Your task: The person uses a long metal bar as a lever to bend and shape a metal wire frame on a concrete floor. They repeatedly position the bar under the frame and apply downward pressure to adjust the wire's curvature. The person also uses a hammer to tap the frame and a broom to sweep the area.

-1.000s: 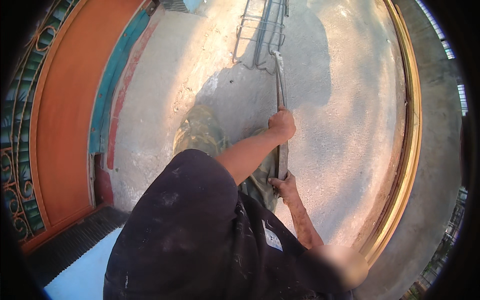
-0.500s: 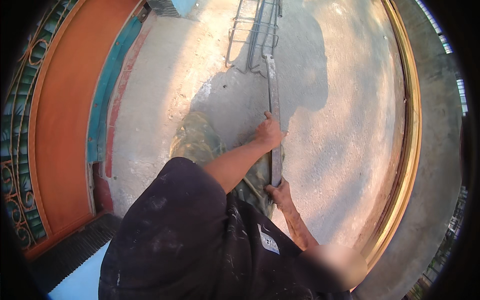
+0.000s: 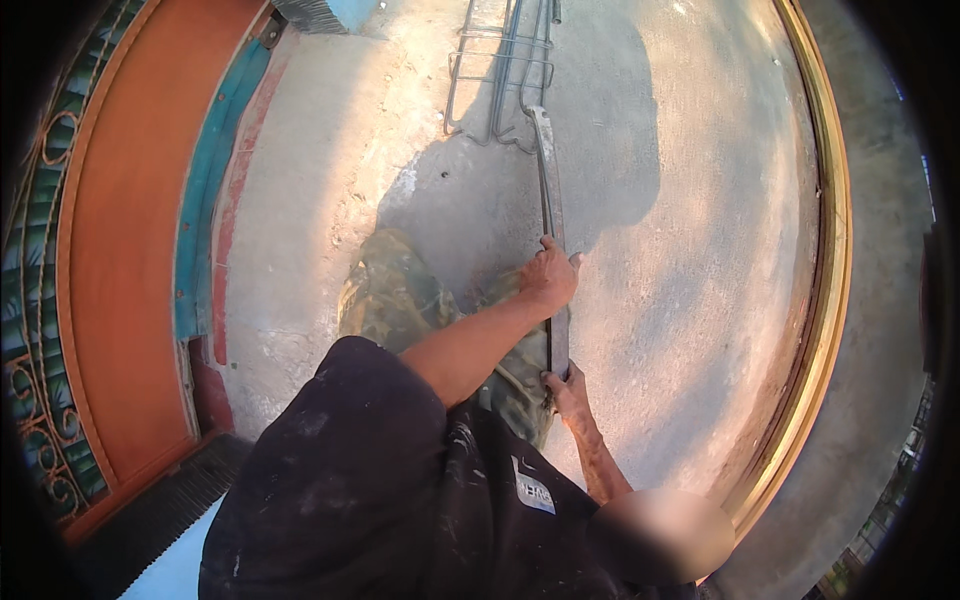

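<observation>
A long flat metal bending bar point(image 3: 551, 185) runs lengthwise in front of me, its notched far end at the near end of a rebar cage point(image 3: 500, 60). My left hand point(image 3: 550, 280) is closed around the bar's middle, with the thumb sticking out on the right side. Lower down, my right hand point(image 3: 570, 397) is closed on the bar's near end. Along the bar's left side shows a thin dark rod, apparently one of the cage's bars. Several hooked rod ends of the cage lie on the concrete just left of the notched end.
My knees in camouflage trousers point(image 3: 395, 285) are beneath my arms. On the left stand an orange panel point(image 3: 130, 260) with a teal frame point(image 3: 195, 250) and a scrollwork grille. A yellowish curved edge point(image 3: 835, 250) borders the concrete floor point(image 3: 690, 300) on the right. A blue block point(image 3: 340, 12) stands far left.
Both hands have shifted slightly toward me and to the right with the bar's near end. A narrow gap now shows between the bar and the thin rod.
</observation>
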The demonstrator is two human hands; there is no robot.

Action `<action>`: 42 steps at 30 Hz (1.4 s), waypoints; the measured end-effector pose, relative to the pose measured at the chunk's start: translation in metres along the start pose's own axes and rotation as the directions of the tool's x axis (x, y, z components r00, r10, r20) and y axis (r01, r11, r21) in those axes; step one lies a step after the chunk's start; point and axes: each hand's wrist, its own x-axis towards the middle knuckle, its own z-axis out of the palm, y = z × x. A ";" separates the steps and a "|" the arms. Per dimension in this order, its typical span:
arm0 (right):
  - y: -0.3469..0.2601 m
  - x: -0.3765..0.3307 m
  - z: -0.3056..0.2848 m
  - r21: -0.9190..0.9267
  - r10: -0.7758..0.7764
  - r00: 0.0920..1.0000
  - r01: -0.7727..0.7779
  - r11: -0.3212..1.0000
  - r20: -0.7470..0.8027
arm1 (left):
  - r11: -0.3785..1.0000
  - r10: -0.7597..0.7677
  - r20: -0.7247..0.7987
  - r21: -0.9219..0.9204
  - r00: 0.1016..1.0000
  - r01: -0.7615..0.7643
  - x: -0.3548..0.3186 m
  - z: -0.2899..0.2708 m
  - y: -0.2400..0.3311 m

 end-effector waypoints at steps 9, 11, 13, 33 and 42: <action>-0.013 -0.009 0.001 0.032 -0.123 0.992 0.122 0.992 0.012 | 0.996 0.078 -0.035 0.051 0.996 -0.076 -0.009 -0.023 0.024; -0.025 -0.012 -0.002 -0.018 -0.120 0.992 0.120 0.993 0.031 | 0.989 0.082 -0.023 0.124 0.996 -0.078 -0.012 -0.037 0.031; -0.050 -0.022 -0.006 -0.125 -0.055 0.996 0.064 0.990 0.074 | 0.984 0.091 -0.018 0.155 0.996 -0.087 -0.001 -0.042 0.013; -0.048 -0.001 0.045 0.179 -0.027 1.000 0.029 0.983 -0.014 | 0.813 0.002 -0.262 0.563 0.965 0.151 0.055 -0.230 -0.214; -0.046 -0.013 0.019 0.093 -0.025 0.993 0.036 0.995 -0.115 | 0.981 -0.005 -0.497 0.165 0.868 0.100 0.038 -0.168 -0.225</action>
